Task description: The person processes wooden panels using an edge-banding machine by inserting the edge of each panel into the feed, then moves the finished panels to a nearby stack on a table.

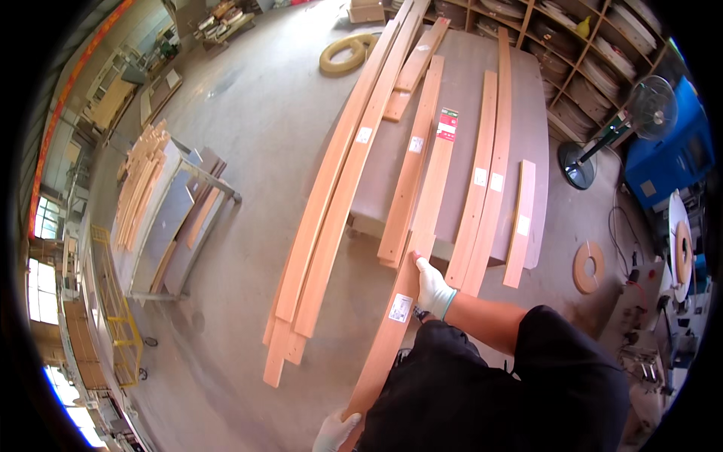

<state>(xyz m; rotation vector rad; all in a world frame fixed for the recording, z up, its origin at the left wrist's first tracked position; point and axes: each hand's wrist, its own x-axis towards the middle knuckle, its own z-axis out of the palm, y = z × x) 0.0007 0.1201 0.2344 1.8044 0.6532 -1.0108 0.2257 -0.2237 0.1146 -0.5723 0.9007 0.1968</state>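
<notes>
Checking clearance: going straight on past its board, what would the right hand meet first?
Probably the plank just left of the held board; its distance from the right hand is unclear.

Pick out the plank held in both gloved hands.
The plank running from the left hand up to the right hand, white label between them. No hand is on the other planks.

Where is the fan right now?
In the head view, the fan stands on the floor at the upper right, between the table and the blue machine, its head overlapping the machine in the picture.
</notes>
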